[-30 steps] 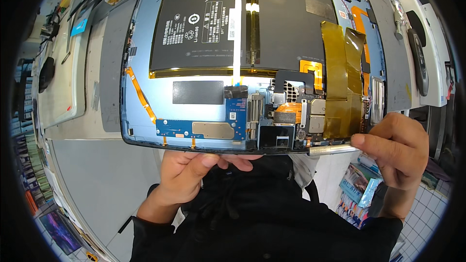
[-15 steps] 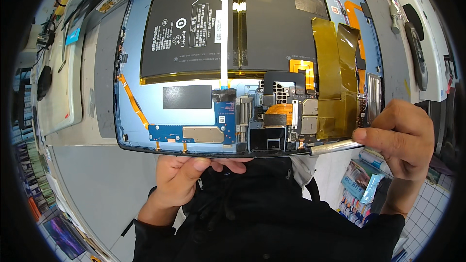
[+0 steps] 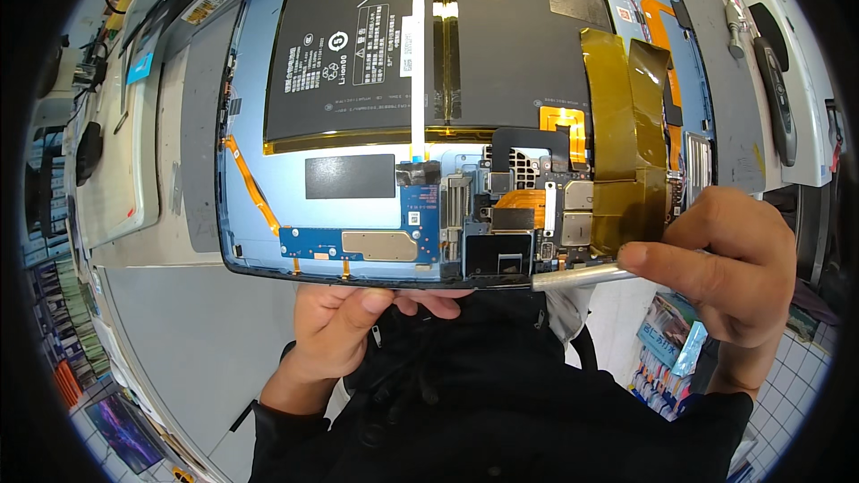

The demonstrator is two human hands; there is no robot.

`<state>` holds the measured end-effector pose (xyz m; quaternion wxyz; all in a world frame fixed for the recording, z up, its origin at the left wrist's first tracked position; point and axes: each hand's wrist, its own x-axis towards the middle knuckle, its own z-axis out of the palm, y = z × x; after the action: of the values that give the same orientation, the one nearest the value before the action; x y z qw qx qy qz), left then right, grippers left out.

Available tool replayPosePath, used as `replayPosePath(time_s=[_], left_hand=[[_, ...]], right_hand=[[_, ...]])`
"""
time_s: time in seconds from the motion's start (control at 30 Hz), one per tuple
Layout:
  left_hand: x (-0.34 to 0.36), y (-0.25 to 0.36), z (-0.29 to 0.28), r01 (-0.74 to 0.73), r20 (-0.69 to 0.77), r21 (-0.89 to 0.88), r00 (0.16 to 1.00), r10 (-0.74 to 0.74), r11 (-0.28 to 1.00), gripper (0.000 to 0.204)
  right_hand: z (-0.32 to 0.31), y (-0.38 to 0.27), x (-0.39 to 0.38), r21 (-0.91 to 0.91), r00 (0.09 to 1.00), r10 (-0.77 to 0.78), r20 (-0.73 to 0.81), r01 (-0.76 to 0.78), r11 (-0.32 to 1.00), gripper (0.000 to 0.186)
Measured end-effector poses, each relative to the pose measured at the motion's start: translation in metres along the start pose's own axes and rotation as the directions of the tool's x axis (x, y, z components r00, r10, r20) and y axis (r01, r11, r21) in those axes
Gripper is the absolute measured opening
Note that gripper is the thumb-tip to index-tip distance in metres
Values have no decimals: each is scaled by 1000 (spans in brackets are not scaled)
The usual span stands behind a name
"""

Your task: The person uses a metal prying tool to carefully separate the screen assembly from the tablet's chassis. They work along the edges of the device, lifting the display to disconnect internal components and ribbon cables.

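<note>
While the opened tablet [image 3: 447, 116] is held up close under the camera, a thin metal tool [image 3: 582, 277] meets its near edge.

The tablet lies back-off, its long axis running left to right, the black battery [image 3: 429, 45] on its far half and the circuit boards [image 3: 501, 215] along its near edge. The left hand [image 3: 349, 326] cups that near edge from below, fingers curled on it. The right hand [image 3: 725, 273], at the tablet's near right corner, pinches the tool, which points left along the edge toward the boards, tip touching. Beyond the tablet lies the grey bench [image 3: 188, 125].
</note>
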<state>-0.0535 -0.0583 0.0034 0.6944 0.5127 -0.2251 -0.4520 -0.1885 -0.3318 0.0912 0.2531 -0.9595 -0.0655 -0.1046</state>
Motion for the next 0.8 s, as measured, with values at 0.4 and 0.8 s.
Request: replayPosePath(time_s=[0.4,0.8], left_hand=[[2,2,1,7,1,-5,1000,-7,1000,41],[1,2,0,1,6,3,1000,-1,1000,42]], right_hand=[[-19,-3,-15,1,995,67,80,-67,998,23],[-21,-4,-14,-51,990,87,109,-82,995,29]])
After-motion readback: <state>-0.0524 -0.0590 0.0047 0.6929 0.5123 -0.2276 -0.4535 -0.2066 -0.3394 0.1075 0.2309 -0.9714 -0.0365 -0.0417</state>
